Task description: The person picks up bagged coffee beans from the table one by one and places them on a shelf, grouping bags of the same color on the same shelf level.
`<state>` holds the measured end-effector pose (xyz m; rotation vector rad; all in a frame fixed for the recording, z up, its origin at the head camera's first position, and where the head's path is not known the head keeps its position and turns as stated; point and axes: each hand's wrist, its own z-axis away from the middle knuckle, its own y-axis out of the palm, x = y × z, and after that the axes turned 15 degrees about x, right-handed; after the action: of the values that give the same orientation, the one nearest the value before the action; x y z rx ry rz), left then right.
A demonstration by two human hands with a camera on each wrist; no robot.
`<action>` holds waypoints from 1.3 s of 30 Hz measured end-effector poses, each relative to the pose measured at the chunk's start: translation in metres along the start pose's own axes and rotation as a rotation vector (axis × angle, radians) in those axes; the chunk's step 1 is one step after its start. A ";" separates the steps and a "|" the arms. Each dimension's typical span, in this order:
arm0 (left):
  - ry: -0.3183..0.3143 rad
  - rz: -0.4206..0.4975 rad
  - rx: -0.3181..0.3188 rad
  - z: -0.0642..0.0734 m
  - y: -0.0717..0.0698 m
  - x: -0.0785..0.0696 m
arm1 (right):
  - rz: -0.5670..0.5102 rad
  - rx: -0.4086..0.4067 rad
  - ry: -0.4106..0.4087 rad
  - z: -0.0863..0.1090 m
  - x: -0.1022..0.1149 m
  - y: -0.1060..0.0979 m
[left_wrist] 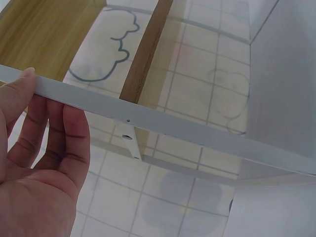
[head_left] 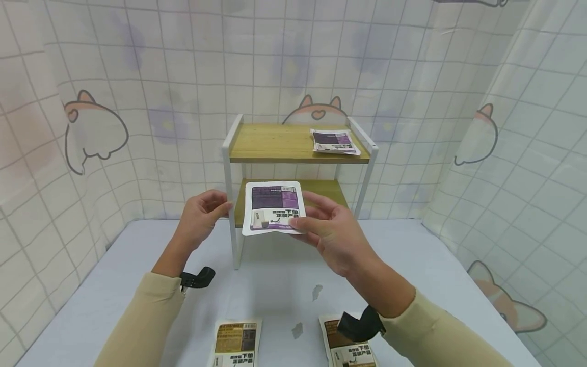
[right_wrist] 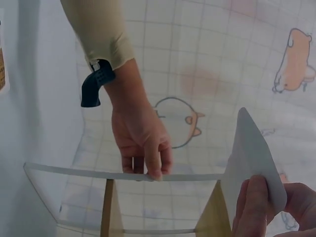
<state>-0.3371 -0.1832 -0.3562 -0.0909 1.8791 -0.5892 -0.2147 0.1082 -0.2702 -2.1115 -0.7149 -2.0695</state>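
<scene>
My right hand [head_left: 337, 232] pinches a flat white packet [head_left: 270, 201] with a purple printed panel by its right edge, thumb in front and fingers behind. The packet is held up in front of the lower board of a small two-tier shelf [head_left: 270, 145]. In the right wrist view its pale, plain back [right_wrist: 252, 153] shows. My left hand [head_left: 200, 216] grips the shelf's white left upright [left_wrist: 98, 102] between thumb and fingers. On the right part of the top board lies a small stack of similar purple packets [head_left: 335, 141].
Two packets with brown and yellow print, a left one [head_left: 236, 344] and a right one [head_left: 348, 342], lie at the near side of the white table [head_left: 275, 285]. A tile-patterned cloth with cartoon animals [head_left: 183, 61] hangs behind and on both sides.
</scene>
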 end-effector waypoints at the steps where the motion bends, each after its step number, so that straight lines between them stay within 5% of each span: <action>1: -0.001 -0.002 0.000 0.000 0.000 0.000 | 0.001 0.000 -0.004 -0.001 0.002 0.001; 26: -0.003 0.013 0.011 0.001 0.000 -0.003 | -0.031 -0.030 -0.054 -0.032 0.041 0.013; 39: -0.015 0.013 0.014 0.002 0.000 -0.005 | -0.079 -0.042 -0.050 -0.052 0.044 0.010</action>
<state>-0.3330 -0.1824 -0.3527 -0.0737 1.8601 -0.5912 -0.2599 0.0905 -0.2212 -2.1985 -0.7806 -2.0961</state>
